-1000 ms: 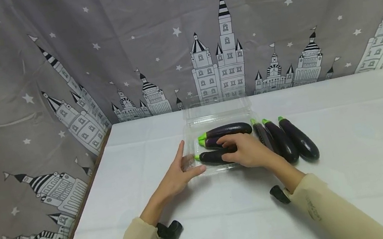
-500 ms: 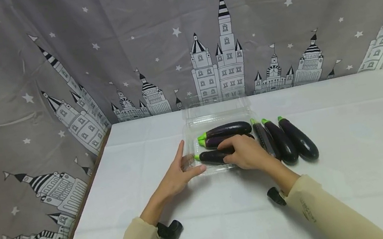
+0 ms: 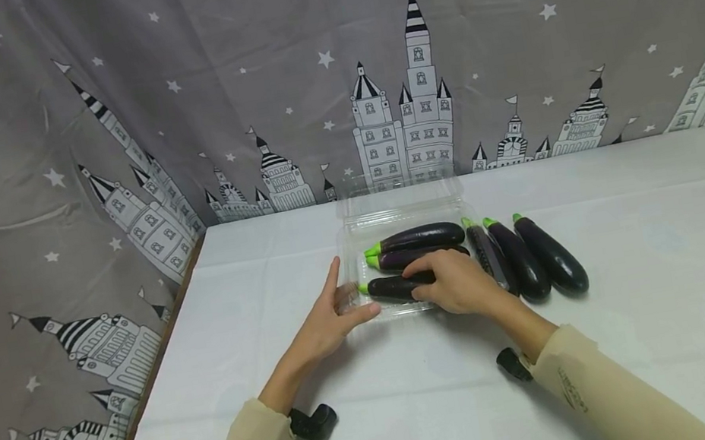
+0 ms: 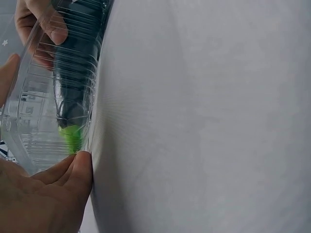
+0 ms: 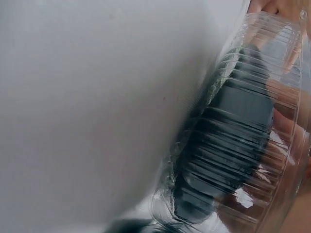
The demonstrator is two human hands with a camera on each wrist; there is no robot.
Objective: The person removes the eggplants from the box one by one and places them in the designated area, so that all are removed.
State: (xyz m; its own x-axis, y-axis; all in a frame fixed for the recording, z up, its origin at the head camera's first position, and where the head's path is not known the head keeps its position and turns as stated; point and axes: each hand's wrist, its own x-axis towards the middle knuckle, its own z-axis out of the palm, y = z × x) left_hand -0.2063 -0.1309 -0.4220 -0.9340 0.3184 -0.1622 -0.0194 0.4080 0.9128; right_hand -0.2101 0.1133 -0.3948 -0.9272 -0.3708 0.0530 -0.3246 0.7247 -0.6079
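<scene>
A clear plastic clamshell container (image 3: 401, 310) sits on the white table, its lid (image 3: 401, 198) raised at the back. Two dark eggplants lie crosswise inside, a rear eggplant (image 3: 421, 237) and a middle eggplant (image 3: 394, 261), green stems to the left. My right hand (image 3: 455, 280) pinches the front eggplant (image 3: 387, 289) between thumb and fingers, low in the container; its right end is hidden by the hand. My left hand (image 3: 324, 324), thumb and forefinger spread, touches the container's left front corner. In the left wrist view, left fingertips (image 4: 80, 165) press against the ribbed wall near the green stem.
Right of the container, a ribbed-looking eggplant (image 3: 488, 256) lies against its wall, perhaps seen through plastic. Beside it are another eggplant (image 3: 518, 259) and the outermost eggplant (image 3: 550, 254). A grey castle-print curtain (image 3: 273, 71) hangs behind the table.
My right hand has shifted slightly down and left with the front eggplant, and more of the middle eggplant shows. The left hand stays at the container's corner. The head view has turned a little.
</scene>
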